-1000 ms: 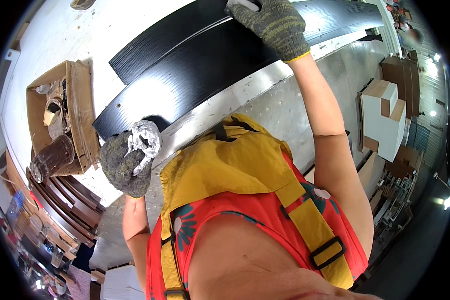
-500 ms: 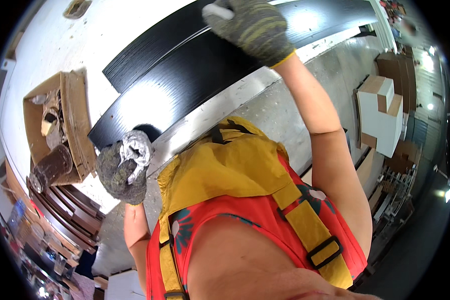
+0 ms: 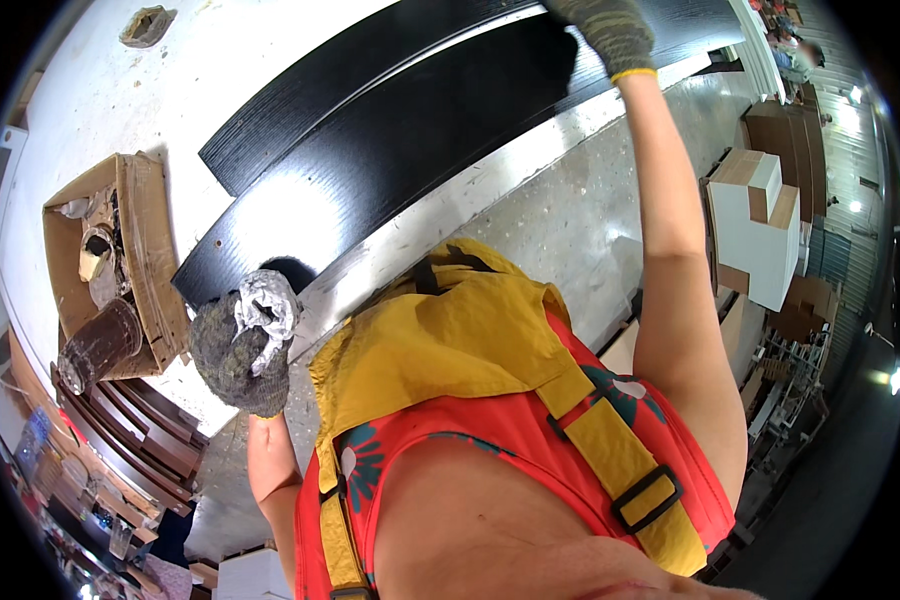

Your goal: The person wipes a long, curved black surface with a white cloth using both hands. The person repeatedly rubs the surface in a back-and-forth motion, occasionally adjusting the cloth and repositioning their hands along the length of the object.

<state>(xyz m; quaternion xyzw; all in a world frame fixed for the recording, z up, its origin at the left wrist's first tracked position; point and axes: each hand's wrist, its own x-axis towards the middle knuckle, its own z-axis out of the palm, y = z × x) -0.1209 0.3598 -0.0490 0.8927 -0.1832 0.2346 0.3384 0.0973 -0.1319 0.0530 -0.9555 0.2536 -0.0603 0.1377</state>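
Two long black wood-grain boards lie side by side, a far board (image 3: 300, 105) and a near board (image 3: 400, 150). At the near board's left end, my left hand (image 3: 225, 345), in a grey knit glove, is closed around a crumpled whitish-grey wad (image 3: 268, 300), like cloth or paper. My right hand (image 3: 612, 35), gloved alike, is stretched far out over the right part of the boards. Its fingers run past the upper edge of the view, so whether it holds anything is hidden.
The boards rest on a white worktable (image 3: 185, 130). A cardboard box (image 3: 145, 250) with scraps stands left, beside a dark brown cup-like container (image 3: 100, 345). Brown slats (image 3: 140, 440) are stacked below it. White-and-brown cartons (image 3: 755, 230) stand on the floor at right.
My right hand has slid right and farther away along the boards. The left hand, still holding the wad, has hardly moved.
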